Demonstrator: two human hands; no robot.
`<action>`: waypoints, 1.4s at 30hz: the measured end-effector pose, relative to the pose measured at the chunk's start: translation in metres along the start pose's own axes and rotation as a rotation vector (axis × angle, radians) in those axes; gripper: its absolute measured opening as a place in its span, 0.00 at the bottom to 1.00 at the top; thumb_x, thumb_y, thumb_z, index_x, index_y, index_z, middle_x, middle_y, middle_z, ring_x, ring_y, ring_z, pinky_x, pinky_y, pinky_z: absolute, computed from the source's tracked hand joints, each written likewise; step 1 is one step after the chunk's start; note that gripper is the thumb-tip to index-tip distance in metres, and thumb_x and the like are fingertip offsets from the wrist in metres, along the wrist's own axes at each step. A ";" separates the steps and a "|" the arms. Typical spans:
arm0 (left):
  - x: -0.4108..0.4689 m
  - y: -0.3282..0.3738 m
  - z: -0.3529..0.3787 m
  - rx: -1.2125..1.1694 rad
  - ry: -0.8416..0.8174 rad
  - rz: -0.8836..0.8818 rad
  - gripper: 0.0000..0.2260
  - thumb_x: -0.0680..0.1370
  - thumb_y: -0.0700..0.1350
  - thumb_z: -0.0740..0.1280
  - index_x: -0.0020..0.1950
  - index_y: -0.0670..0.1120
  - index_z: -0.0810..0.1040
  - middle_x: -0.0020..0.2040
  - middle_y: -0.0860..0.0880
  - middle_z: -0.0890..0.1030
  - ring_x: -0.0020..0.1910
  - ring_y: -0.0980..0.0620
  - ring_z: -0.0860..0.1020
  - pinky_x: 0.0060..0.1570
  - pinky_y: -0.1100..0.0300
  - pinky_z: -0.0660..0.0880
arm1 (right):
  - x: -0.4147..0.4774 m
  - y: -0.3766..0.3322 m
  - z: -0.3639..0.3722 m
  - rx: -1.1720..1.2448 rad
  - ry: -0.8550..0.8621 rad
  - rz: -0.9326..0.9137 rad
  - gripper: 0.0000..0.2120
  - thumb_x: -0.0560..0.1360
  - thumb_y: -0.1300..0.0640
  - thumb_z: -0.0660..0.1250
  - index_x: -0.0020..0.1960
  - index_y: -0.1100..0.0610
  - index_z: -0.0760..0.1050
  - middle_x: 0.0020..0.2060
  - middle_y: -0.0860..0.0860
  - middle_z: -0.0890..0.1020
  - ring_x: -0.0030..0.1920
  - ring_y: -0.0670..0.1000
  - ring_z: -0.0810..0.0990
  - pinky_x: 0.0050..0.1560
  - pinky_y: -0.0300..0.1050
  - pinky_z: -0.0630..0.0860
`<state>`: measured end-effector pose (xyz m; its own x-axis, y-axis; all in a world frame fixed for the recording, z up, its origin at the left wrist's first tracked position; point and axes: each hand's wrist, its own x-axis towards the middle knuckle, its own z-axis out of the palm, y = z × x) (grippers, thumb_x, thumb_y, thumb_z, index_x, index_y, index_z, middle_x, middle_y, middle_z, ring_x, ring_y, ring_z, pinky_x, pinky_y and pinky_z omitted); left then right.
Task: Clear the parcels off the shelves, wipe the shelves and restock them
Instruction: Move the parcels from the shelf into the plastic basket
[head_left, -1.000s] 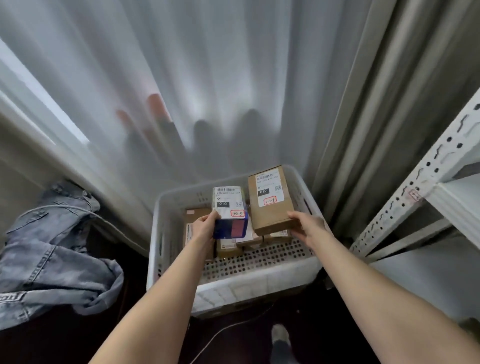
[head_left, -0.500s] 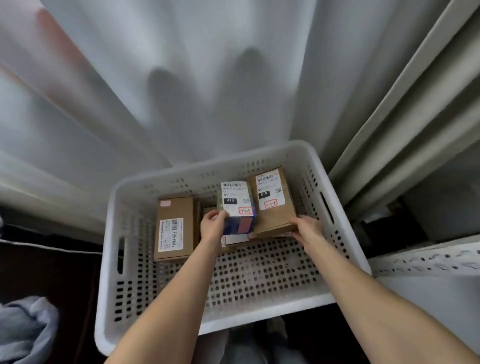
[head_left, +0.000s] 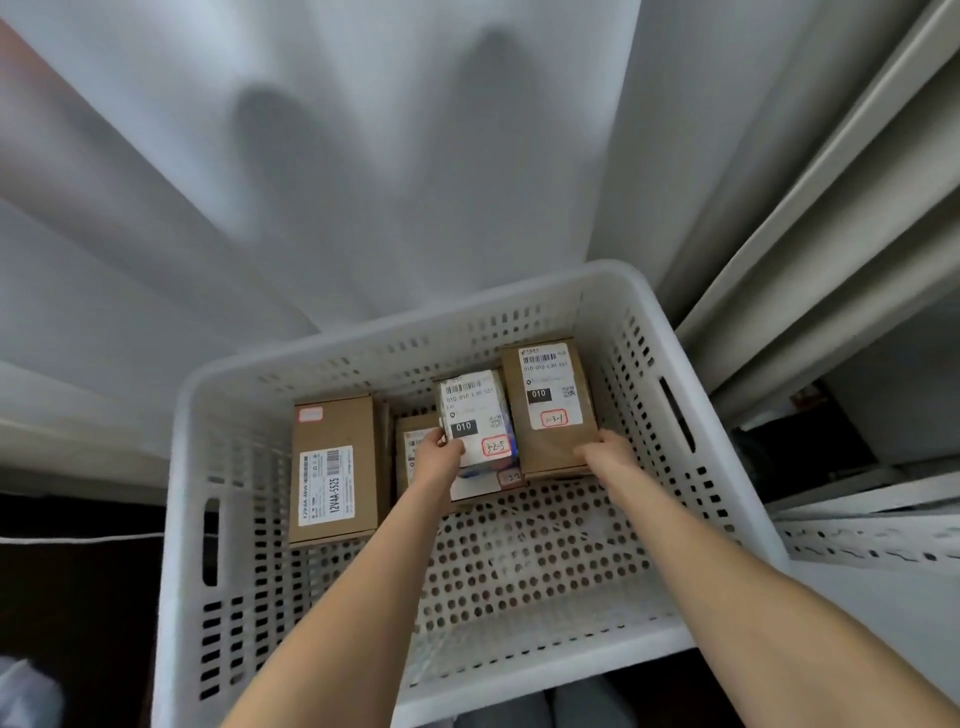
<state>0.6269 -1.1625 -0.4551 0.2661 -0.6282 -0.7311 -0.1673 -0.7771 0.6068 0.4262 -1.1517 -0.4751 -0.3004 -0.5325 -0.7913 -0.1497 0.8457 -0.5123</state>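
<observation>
**Both hands holding parcels low inside the white crate**

The person is leaning over a white perforated crate (head_left: 524, 670), with both bare forearms reaching down into it. The left hand (head_left: 436, 457) is gripping a small parcel (head_left: 478, 418) by its near left corner, fingers curled around the edge. The parcel is carrying a white shipping label with a black "010" patch and a red-bordered handwritten tag, and blue packaging is showing at its lower edge. The right hand (head_left: 605, 454) is clamping the near right corner of a brown carton (head_left: 550, 405), which is bearing a similar label and red-bordered tag. The two parcels are sitting side by side, touching or nearly so, near the far wall of the crate. Whether they are resting on what lies beneath them cannot be told.

Partly hidden under them, more labelled parcels (head_left: 415, 441) are lying on the crate floor. A longer brown box (head_left: 332, 467) is lying flat to their left, close to the crate's left wall. The near half of the crate floor is showing its rows of round holes.

A pale curtain (head_left: 363, 156) is hanging behind the crate. A white slotted shelf rail (head_left: 857, 540) is running along the right edge, just beside the crate.
</observation>
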 end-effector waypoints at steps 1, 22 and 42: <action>-0.005 0.004 -0.001 0.055 0.001 0.011 0.20 0.80 0.35 0.57 0.72 0.41 0.66 0.65 0.43 0.75 0.62 0.42 0.74 0.40 0.62 0.69 | -0.006 -0.004 0.000 -0.041 -0.008 -0.012 0.21 0.78 0.65 0.62 0.70 0.60 0.69 0.64 0.56 0.76 0.63 0.57 0.74 0.63 0.50 0.71; -0.193 0.135 -0.021 1.340 -0.100 0.982 0.26 0.76 0.46 0.67 0.71 0.44 0.63 0.67 0.43 0.66 0.65 0.42 0.68 0.58 0.50 0.71 | -0.232 -0.071 -0.062 -0.685 0.394 -0.399 0.28 0.77 0.52 0.66 0.74 0.52 0.61 0.72 0.53 0.63 0.70 0.56 0.64 0.65 0.52 0.70; -0.424 0.102 0.044 1.448 -0.221 1.512 0.23 0.76 0.46 0.66 0.69 0.44 0.65 0.67 0.44 0.67 0.65 0.45 0.69 0.55 0.52 0.73 | -0.425 0.061 -0.187 -0.529 0.851 -0.296 0.26 0.76 0.51 0.67 0.72 0.55 0.66 0.68 0.56 0.68 0.67 0.57 0.67 0.64 0.52 0.71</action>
<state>0.4549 -0.9769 -0.0972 -0.8241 -0.5573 -0.1013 -0.5653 0.8207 0.0835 0.3691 -0.8672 -0.1072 -0.7182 -0.6936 -0.0561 -0.6573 0.7026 -0.2728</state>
